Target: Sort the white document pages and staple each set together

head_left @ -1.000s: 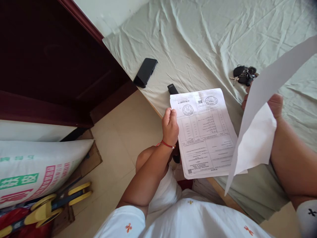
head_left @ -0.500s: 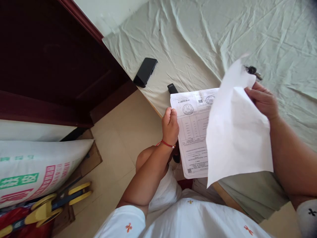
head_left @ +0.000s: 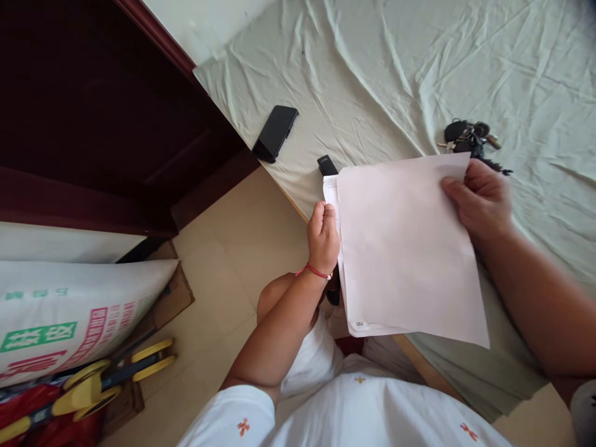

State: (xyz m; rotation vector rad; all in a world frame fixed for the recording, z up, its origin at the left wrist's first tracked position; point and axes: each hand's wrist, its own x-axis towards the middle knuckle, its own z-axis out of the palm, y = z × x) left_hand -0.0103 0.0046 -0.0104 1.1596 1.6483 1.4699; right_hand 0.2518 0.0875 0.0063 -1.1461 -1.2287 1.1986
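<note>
My left hand (head_left: 323, 238), with a red string bracelet on its wrist, is closed on the left edge of a stack of printed papers (head_left: 330, 186). A blank-sided sheet of paper (head_left: 405, 248) covers nearly all of that stack, so its print is hidden. My right hand (head_left: 484, 198) pinches this sheet near its upper right corner, thumb on top. Just beyond the right hand a bunch of keys (head_left: 470, 138) lies on the cloth. A small black object (head_left: 327, 165) sticks out behind the papers' upper left corner.
A black phone (head_left: 275, 133) lies near the left edge of the bed or table with a wrinkled pale green cloth (head_left: 363, 81). On the floor at left are a printed white sack (head_left: 84, 310), cardboard (head_left: 179, 292) and a yellow-and-black object (head_left: 88, 391). A dark red door (head_left: 93, 112) stands beyond.
The sheet in my right hand has swung left and flattened over the stack, covering the printed page. The keys have come into fuller view. My left hand keeps its hold.
</note>
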